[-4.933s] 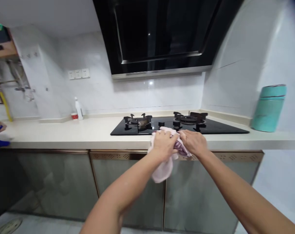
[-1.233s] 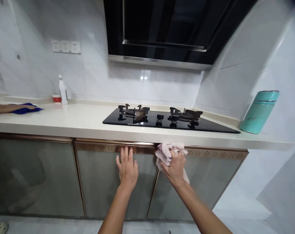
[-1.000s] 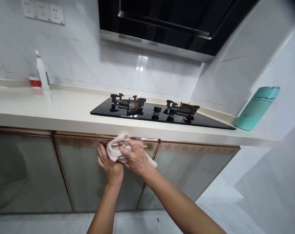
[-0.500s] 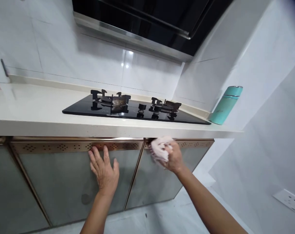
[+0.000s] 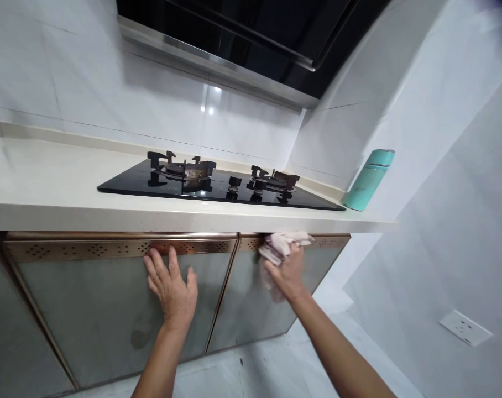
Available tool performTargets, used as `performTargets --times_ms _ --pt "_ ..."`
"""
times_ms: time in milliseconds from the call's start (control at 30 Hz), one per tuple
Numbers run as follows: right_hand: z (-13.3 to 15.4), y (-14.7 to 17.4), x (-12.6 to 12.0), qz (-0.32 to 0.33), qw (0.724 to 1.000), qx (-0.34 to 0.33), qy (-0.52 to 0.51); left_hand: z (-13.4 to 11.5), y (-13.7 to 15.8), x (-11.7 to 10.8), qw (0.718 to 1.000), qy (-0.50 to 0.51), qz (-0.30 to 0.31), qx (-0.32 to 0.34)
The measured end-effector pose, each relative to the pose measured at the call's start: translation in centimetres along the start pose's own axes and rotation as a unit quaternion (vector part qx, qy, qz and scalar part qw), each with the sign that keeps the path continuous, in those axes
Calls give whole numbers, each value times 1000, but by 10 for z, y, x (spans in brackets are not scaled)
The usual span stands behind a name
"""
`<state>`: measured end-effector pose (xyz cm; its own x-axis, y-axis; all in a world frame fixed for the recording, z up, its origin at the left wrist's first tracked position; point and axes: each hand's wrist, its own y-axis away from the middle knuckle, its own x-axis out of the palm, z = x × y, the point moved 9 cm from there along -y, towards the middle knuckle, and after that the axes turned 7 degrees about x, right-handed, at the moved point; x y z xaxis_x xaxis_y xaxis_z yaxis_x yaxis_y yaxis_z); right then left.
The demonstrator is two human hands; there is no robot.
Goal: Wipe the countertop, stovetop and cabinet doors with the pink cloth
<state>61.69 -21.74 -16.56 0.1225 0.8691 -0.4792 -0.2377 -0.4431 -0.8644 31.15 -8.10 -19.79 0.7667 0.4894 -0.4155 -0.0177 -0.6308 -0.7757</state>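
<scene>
Beneath the cream desk (image 5: 218,219), my left hand (image 5: 174,293) spreads its fingers against the left door (image 5: 85,309), probably for balance, while my right hand (image 5: 291,272) clutches the bunched pale cloth (image 5: 276,247) against the right door (image 5: 242,309).

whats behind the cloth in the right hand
Behind the cloth and right hand is the rightmost cabinet door, its dotted metal strip showing on both sides and greyish panel below. The part they cover cannot be seen.
</scene>
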Motion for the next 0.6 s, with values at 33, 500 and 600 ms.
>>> performTargets --times_ms 33,500,600 --pt "19 1 0 -39 999 9 -11 -1 0 1 1000 1 -2 1" --pt "-72 -18 -28 24 998 -48 22 -7 -4 10 1000 18 7 -4" --pt "-168 -18 -53 33 983 183 -11 -13 1 14 1000 14 21 9"
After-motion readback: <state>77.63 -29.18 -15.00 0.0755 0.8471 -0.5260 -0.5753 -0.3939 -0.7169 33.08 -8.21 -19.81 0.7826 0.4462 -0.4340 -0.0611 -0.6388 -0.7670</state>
